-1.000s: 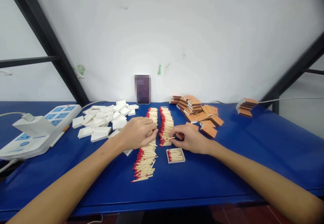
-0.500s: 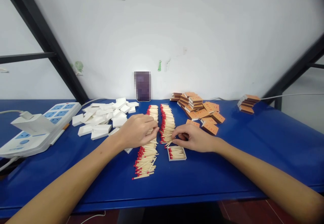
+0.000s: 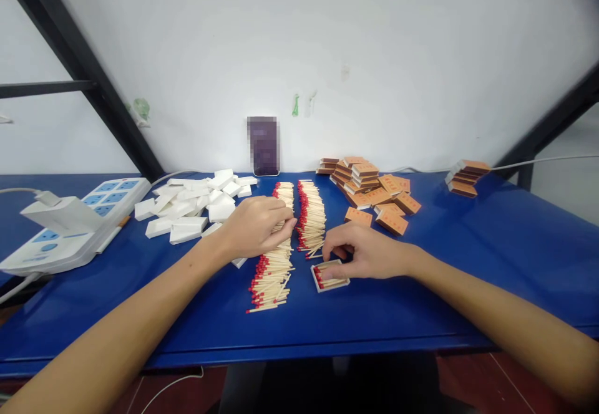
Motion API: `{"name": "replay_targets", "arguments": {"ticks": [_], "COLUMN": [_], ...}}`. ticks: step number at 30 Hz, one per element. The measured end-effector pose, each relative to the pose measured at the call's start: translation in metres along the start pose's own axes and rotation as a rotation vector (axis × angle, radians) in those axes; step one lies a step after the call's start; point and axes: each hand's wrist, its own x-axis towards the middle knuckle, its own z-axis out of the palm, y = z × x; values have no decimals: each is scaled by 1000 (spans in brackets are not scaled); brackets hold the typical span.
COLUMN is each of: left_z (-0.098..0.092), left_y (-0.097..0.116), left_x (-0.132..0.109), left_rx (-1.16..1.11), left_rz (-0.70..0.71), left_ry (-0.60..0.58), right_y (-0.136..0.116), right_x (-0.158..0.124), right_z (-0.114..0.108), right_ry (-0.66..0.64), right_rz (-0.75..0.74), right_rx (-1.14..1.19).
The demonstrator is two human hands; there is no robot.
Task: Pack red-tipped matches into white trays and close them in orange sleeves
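My right hand (image 3: 362, 250) is at a small white matchbox tray (image 3: 320, 286) partly filled with red-tipped matches. Its thumb reaches over the matches inside while the bent forefinger comes down by the far wall, so the tray is gripped between them. Above the left row of matches (image 3: 271, 280) hovers my left hand (image 3: 259, 226), thumb and fingers pressed together; what they hold, if anything, is hidden. That hand covers the middle of the left row. A second row of matches (image 3: 309, 214) lies between the hands, heads pointing left.
White empty trays (image 3: 187, 205) are heaped on the left, beside a power strip (image 3: 100, 214). Orange matchbox sleeves (image 3: 369, 186) are piled at the back right, with a small stack (image 3: 468, 177) farther right. A phone-like dark screen (image 3: 263, 146) leans against the wall.
My right hand has moved from the end of the right match row onto the tray, which has turned slightly. The left hand keeps its place. The view has tipped down a little.
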Motion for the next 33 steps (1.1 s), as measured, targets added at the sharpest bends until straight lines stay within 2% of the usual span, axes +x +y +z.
{"name": "replay_targets", "arguments": {"ticks": [3, 6, 8, 11, 15, 28, 33], "left_z": [0, -1, -1, -1, -1, 2, 0], "left_y": [5, 10, 12, 13, 10, 11, 12], "left_x": [2, 3, 3, 3, 3, 5, 6], "left_rx": [-1, 4, 10, 19, 26, -8, -56], "left_rz": [20, 47, 61, 68, 56, 86, 51], "left_ry": [-2, 6, 19, 32, 33, 5, -8], "right_y": [-2, 2, 6, 10, 13, 15, 18], "right_x": [2, 4, 5, 6, 7, 8, 7], "right_z": [3, 2, 1, 2, 5, 3, 5], "right_ry": [53, 149, 169, 131, 90, 77, 95], "right_rz": [3, 45, 99, 139, 110, 136, 120], "right_rx": [91, 44, 32, 91, 135, 168, 166]}}
